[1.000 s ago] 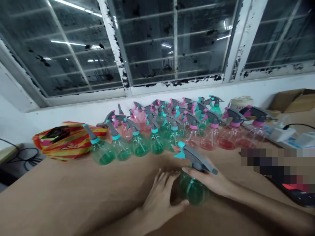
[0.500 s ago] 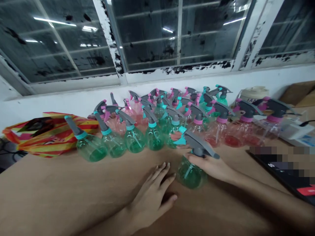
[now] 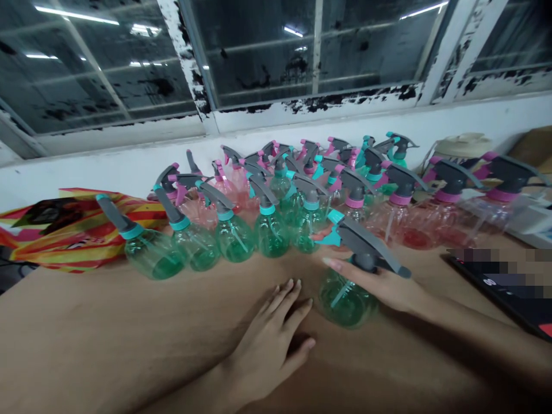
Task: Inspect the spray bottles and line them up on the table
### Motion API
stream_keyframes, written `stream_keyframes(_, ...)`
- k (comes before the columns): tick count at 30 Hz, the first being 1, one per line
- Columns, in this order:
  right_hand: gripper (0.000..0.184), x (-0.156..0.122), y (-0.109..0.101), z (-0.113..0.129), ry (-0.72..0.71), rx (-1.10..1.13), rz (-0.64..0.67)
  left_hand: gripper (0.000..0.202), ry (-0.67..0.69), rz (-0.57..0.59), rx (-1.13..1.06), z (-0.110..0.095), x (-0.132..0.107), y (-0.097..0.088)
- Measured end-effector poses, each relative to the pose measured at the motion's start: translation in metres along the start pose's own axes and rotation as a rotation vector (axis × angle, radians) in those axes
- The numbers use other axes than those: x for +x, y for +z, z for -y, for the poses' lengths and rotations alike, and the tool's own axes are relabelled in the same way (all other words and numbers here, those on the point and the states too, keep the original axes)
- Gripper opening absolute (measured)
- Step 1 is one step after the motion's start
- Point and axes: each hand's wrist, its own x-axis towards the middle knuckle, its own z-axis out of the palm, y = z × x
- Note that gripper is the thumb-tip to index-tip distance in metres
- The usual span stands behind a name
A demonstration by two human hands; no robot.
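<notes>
My right hand is wrapped round the neck of a green spray bottle with a grey and teal trigger head, standing on the brown table. My left hand lies flat on the table just left of that bottle, fingers stretched out, holding nothing. Behind them stands a crowd of several spray bottles: green ones in front and left, pink ones to the right.
A red and yellow striped bag lies at the far left. A white wall and dirty window run behind the bottles. A dark flat device lies at the right edge, with a white tub behind.
My left hand let go of the green bottle and now rests flat on the table. My right hand shifted the bottle forward toward the row. The view has tilted slightly.
</notes>
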Motion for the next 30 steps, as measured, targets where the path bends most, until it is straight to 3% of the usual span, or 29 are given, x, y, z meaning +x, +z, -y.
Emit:
stream_keyframes(7, 0.026, -0.0006, -0.004, -0.0028, 0.04, 0.059, 0.025, 0.047, -0.01, -0.024, -0.043, 0.0004, -0.0001, 0.0001)
stream_keyframes(13, 0.017, -0.0043, -0.0068, -0.0024, -0.007, 0.024, -0.054, 0.047, -0.013, -0.045, -0.033, 0.0008, -0.0002, 0.001)
stream_keyframes(22, 0.035, -0.0084, -0.0035, 0.0002, 0.03, 0.148, 0.027, 0.048, -0.004, -0.053, 0.013, 0.0022, 0.0005, 0.0025)
stream_keyframes(26, 0.034, -0.0092, -0.0021, 0.0005, 0.028, 0.166, -0.015, 0.049, 0.005, -0.059, 0.004, 0.0028, -0.0007, 0.0023)
stream_keyframes(30, 0.029, -0.0083, -0.0044, 0.0032, 0.034, 0.164, 0.024, 0.049, 0.005, -0.086, 0.007, 0.0039, -0.0015, 0.0043)
